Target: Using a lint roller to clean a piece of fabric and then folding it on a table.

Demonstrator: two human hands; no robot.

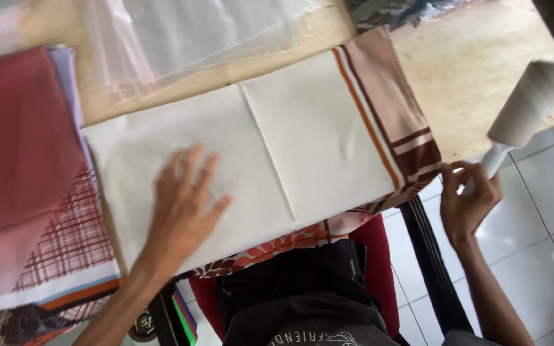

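Cream folded cloth with a brown, orange and pink striped border (258, 160) lies flat across the wooden plywood table (476, 70), its plain pale part running from the left to the middle and its striped end reaching the table's near right edge. In the head view, the left hand (184, 205) rests palm down on the pale part of this cloth, fingers spread and flat against the fabric, gripping nothing. The right hand (469, 198) is just off the table's edge, above the white tiled floor (546, 211); its fingers are curled around the white handle of a lint roller with a pale cylindrical head (527, 102), which tilts up and to the right, well clear of the fabric. The thumb and fingertips of this hand sit just beside the striped corner of the cloth; whether they touch it cannot be told. To the left of the cream cloth lies a stack of folded red and pink patterned fabric (20, 166), its edge near the cream piece. Behind the cloth, at the top of the table, sit clear plastic bags (193, 32). Below the table's edge, a red floral fabric (290, 243) hangs just beneath the cream cloth, above the person's dark clothing.
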